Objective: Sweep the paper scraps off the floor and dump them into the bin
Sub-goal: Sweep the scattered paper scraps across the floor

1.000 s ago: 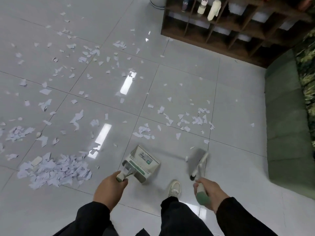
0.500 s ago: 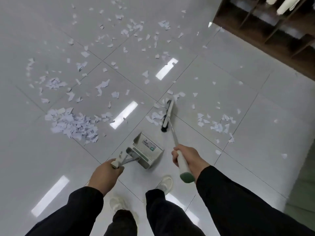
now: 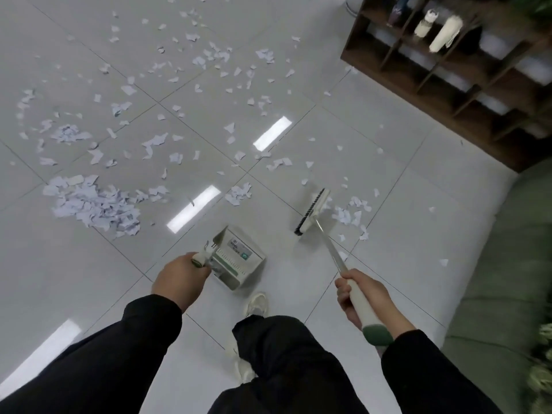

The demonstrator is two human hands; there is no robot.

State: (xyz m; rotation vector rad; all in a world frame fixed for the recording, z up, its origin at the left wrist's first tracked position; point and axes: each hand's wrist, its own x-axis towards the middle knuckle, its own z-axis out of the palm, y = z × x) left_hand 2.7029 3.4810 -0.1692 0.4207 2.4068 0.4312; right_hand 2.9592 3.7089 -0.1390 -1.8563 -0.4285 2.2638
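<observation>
Right hand [image 3: 363, 297] grip wrapped on broom [image 3: 313, 210], left hand [image 3: 179, 279] on dustpan [image 3: 239, 258]. Broom head right of dustpan, amid scraps [image 3: 348, 215]. Risk: fast stroke scatters light scraps past pan.

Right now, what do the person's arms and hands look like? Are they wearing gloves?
No gloves. The left hand and the right hand are both bare, with no rings or watch showing. Each arm is covered by a long black sleeve that ends at the wrist. The cloth looks plain and a bit loose, with no stripes or writing.
</observation>
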